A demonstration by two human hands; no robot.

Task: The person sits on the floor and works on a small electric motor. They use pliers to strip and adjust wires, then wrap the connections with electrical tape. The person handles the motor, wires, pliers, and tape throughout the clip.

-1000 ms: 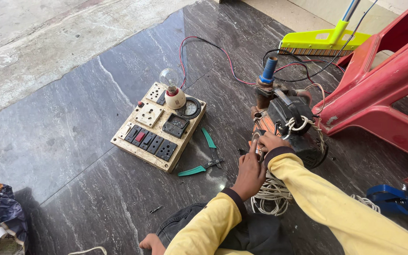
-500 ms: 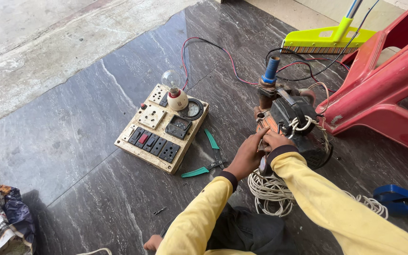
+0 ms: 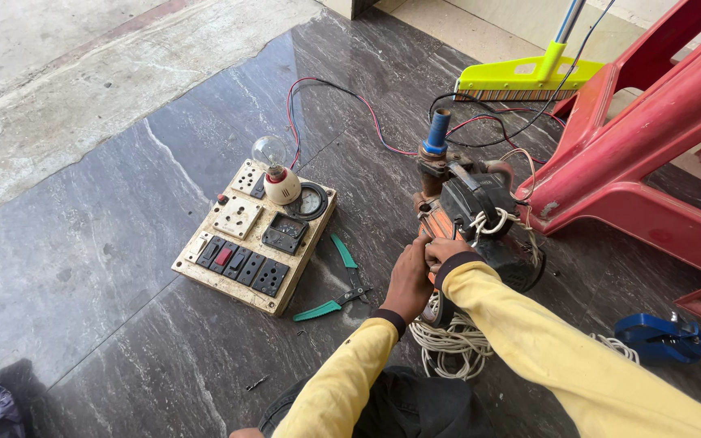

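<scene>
To your left, on the dark stone floor (image 3: 123, 243), lies a cream switchboard (image 3: 255, 238) carrying sockets, switches, a round gauge and a clear bulb (image 3: 271, 151) in a white holder. Red and black wires (image 3: 342, 97) run from behind it across the floor toward the pump. Green-handled pliers (image 3: 336, 280) lie open on the floor between the switchboard and your left hand, near but apart from it. A small screw (image 3: 256, 382) lies alone on the floor closer to you. A red plastic chair (image 3: 642, 154) stands tipped just to the right of the pump, crowding that side. A yellow-green broom head (image 3: 529, 77) rests beyond it. A blue tool (image 3: 659, 337) lies on the floor to your right, well apart from both hands.

The small motor pump (image 3: 476, 211), dark-bodied with a blue-capped pipe standing on top, sits directly ahead of you. A coil of white cord (image 3: 452, 345) lies against its near side, beneath your forearms.

Your left hand (image 3: 410, 280) is pressed against the near end of the pump, fingers curled; what it grips is hidden. Your right hand (image 3: 445, 251) is closed against the same end, touching the left hand; I cannot tell what it grips.
</scene>
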